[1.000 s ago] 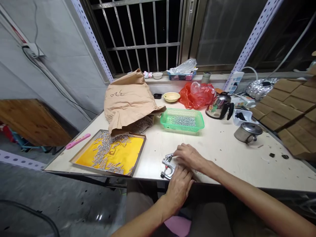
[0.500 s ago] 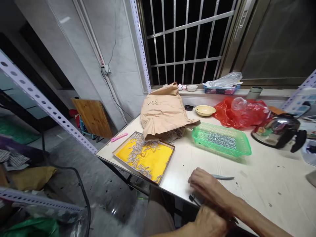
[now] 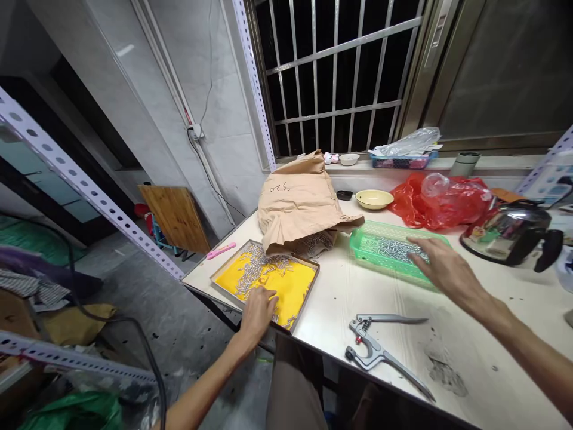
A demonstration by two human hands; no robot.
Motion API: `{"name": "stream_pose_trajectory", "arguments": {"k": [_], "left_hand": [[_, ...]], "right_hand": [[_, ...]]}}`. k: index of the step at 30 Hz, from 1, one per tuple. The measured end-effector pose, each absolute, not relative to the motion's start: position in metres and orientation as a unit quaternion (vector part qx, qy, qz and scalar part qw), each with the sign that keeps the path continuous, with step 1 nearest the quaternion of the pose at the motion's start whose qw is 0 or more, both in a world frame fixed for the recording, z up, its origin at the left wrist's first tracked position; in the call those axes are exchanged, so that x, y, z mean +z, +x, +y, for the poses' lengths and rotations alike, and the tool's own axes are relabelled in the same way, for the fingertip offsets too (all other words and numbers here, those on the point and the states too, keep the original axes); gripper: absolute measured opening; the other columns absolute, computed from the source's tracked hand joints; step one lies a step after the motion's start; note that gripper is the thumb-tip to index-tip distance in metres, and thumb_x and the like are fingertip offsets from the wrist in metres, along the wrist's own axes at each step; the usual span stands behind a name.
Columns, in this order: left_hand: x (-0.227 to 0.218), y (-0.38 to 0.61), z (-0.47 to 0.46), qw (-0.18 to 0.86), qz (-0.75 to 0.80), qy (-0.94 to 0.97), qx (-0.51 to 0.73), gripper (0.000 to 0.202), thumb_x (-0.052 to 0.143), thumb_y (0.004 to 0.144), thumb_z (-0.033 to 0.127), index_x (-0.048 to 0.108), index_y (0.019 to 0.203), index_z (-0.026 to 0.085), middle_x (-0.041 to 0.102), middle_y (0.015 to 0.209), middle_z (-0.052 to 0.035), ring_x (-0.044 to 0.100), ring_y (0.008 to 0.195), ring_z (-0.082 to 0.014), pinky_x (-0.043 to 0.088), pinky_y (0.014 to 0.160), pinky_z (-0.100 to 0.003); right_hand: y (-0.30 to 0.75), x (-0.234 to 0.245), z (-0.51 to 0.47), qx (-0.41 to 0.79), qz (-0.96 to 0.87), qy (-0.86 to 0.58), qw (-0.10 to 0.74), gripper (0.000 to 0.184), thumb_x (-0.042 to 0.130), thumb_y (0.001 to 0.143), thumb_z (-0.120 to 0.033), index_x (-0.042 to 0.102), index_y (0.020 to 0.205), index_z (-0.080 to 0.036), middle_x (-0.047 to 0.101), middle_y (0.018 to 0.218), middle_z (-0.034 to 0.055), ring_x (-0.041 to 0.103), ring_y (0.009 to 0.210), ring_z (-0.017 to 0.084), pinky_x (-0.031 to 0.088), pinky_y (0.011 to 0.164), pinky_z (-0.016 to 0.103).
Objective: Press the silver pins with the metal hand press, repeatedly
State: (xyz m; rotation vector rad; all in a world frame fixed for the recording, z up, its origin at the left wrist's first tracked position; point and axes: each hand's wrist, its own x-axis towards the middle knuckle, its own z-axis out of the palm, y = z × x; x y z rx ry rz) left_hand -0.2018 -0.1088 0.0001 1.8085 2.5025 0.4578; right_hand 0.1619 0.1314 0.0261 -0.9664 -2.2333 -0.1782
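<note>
My left hand [image 3: 258, 311] reaches down onto the yellow-lined tray [image 3: 293, 285] and its curled fingers touch the small metal pieces [image 3: 256, 270] scattered there; whether they hold one is hidden. My right hand [image 3: 441, 269] hovers with fingers stretched out over the near edge of the green basket [image 3: 360, 252], which holds several small metal pieces [image 3: 388, 248]. A pair of grey hand pliers [image 3: 380, 349] lies open on the white table [image 3: 474, 334] between my arms, with neither hand on it.
A brown paper sack [image 3: 299, 200] spills metal pieces behind the tray. A yellow bowl [image 3: 373, 199], red plastic bag [image 3: 441, 203] and steel kettle [image 3: 513, 233] stand at the back. A pink knife [image 3: 221, 250] lies at the table's left edge. Perforated shelf rails [image 3: 85, 188] stand left.
Both hands have left the pliers, which now lie on the table. My left hand went left to the yellow tray and my right hand rose to the green basket.
</note>
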Motion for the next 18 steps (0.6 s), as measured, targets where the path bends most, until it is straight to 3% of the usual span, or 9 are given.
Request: {"name": "stream_pose_trajectory", "arguments": {"k": [5, 12, 15, 18], "left_hand": [[0.001, -0.226, -0.106, 0.060, 0.806, 0.585, 0.068, 0.014, 0.055, 0.085, 0.014, 0.069, 0.086, 0.015, 0.058, 0.089, -0.0073, 0.051, 0.095, -0.0225, 0.039, 0.083, -0.029], [0.008, -0.222, -0.087, 0.113, 0.818, 0.551, 0.116, 0.013, 0.057, 0.073, 0.003, 0.064, 0.070, 0.014, 0.060, 0.081, -0.0050, 0.055, 0.088, -0.0214, 0.038, 0.074, -0.025], [0.007, -0.226, -0.089, 0.135, 0.814, 0.542, 0.160, 0.009, 0.056, 0.077, 0.011, 0.064, 0.075, 0.015, 0.061, 0.073, -0.0009, 0.058, 0.073, -0.0163, 0.040, 0.065, -0.021], [0.005, -0.223, -0.095, 0.245, 0.786, 0.484, 0.295, 0.014, 0.061, 0.077, 0.028, 0.062, 0.077, 0.014, 0.059, 0.065, 0.0008, 0.056, 0.056, -0.0136, 0.042, 0.052, -0.019]], "right_hand": [[0.130, 0.000, 0.059, 0.071, -0.895, -0.305, 0.319, 0.033, 0.034, 0.098, -0.034, 0.057, 0.112, -0.015, 0.055, 0.105, 0.0118, 0.055, 0.092, 0.027, 0.048, 0.078, 0.040], [0.064, 0.018, 0.016, 0.214, -0.900, -0.245, 0.291, 0.023, 0.040, 0.094, -0.022, 0.062, 0.100, -0.018, 0.060, 0.095, 0.0082, 0.058, 0.085, 0.023, 0.047, 0.075, 0.033], [0.022, 0.021, 0.014, 0.297, -0.872, -0.225, 0.317, 0.019, 0.046, 0.092, -0.018, 0.065, 0.095, -0.018, 0.063, 0.091, 0.0051, 0.060, 0.083, 0.021, 0.047, 0.075, 0.030], [-0.024, 0.015, 0.009, 0.412, -0.819, -0.234, 0.324, 0.015, 0.052, 0.088, -0.013, 0.066, 0.092, -0.017, 0.065, 0.085, 0.0017, 0.061, 0.076, 0.018, 0.046, 0.069, 0.026]]}}
